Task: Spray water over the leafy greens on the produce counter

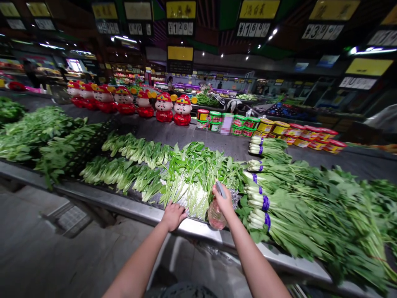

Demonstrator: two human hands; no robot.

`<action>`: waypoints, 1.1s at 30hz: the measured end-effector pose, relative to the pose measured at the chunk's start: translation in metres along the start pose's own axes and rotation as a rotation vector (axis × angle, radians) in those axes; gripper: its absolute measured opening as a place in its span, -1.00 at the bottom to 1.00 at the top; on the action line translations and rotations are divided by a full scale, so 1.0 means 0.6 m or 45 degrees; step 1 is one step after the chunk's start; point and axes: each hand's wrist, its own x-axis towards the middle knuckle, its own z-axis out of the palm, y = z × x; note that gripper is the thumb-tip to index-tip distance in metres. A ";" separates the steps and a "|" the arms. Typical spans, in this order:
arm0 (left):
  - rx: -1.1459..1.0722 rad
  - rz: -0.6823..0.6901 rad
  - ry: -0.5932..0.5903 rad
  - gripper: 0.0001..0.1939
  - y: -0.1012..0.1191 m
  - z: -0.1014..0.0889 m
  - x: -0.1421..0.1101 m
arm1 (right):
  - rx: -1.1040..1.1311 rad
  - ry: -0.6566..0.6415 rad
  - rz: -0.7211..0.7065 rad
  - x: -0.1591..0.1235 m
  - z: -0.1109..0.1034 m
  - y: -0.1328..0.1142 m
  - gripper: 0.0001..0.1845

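My right hand (223, 201) is closed round the grey trigger head of a clear pinkish spray bottle (215, 216), held over the front edge of the vegetable stand. My left hand (173, 215) rests on the metal rim (139, 209) of the stand, fingers bent over the edge, holding nothing. Between and just beyond both hands lies a pile of loose long-stemmed greens (195, 174).
Rows of bok choy (130, 161) lie to the left, leafy bundles tied with purple bands (279, 198) to the right. Red figurine jars (164, 108) and coloured tubs (279, 128) line the back. Grey floor with a drain grate (70, 217) lies at lower left.
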 end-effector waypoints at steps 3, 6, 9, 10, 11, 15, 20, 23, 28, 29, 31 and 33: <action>-0.003 0.001 -0.001 -0.63 0.000 0.001 0.001 | 0.013 -0.057 -0.009 -0.002 -0.008 -0.013 -0.72; 0.001 -0.001 0.001 -0.62 0.001 0.001 0.002 | 0.046 -0.105 -0.046 -0.001 -0.013 -0.024 -0.69; 0.011 -0.003 0.006 -0.62 0.002 0.000 0.001 | 0.072 -0.150 -0.084 -0.003 -0.015 -0.037 -0.70; 0.015 -0.005 0.007 -0.62 0.002 0.000 0.001 | 0.081 -0.171 -0.094 -0.003 -0.015 -0.042 -0.71; 0.019 -0.006 0.007 -0.62 0.003 0.000 0.000 | 0.084 -0.193 -0.107 -0.005 -0.016 -0.047 -0.73; 0.029 -0.007 0.007 -0.61 0.003 0.000 -0.001 | 0.036 -0.250 -0.144 -0.008 -0.014 -0.064 -0.77; 0.040 -0.004 0.002 -0.60 0.003 0.001 -0.002 | 0.016 -0.269 -0.022 -0.006 -0.005 -0.057 -0.79; 0.039 -0.010 0.005 -0.61 0.002 0.002 -0.002 | -0.008 -0.276 0.027 -0.007 -0.002 -0.044 -0.81; 0.033 -0.014 0.015 -0.63 0.002 0.004 -0.001 | 0.001 -0.315 0.062 -0.010 -0.004 -0.036 -0.77; 0.034 -0.014 0.018 -0.63 0.002 0.004 0.000 | 0.020 -0.329 0.065 -0.011 -0.005 -0.038 -0.75; 0.036 -0.018 0.022 -0.63 0.002 0.005 -0.001 | 0.051 -0.361 0.061 -0.012 -0.010 -0.046 -0.75; 0.040 -0.021 0.025 -0.62 0.002 0.005 -0.001 | 0.080 -0.413 0.047 -0.014 -0.013 -0.058 -0.76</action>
